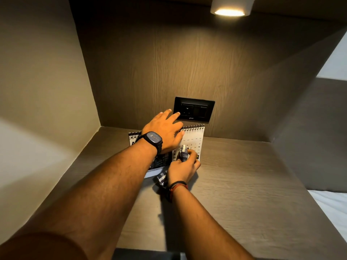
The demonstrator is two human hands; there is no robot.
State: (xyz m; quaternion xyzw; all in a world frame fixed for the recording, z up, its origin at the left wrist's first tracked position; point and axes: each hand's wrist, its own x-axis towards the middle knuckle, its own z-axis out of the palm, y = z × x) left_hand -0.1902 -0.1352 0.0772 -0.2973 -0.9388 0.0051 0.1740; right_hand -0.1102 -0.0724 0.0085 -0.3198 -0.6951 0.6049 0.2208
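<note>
A spiral-bound desk calendar (195,139) stands on the wooden shelf (244,184) near the back wall. My left hand (165,132), with a dark watch on its wrist, rests on the calendar's top edge with the fingers straight and spread. My right hand (183,168) grips a checked dark-and-white cloth (183,152) and presses it against the calendar's white date page. More of the cloth hangs below that hand's wrist. The calendar's left part is hidden behind my left forearm.
A black socket and switch plate (194,109) is set in the wooden back wall just above the calendar. A round lamp (230,8) glows overhead. Side walls close the niche left and right. White bedding (332,205) shows at the right edge.
</note>
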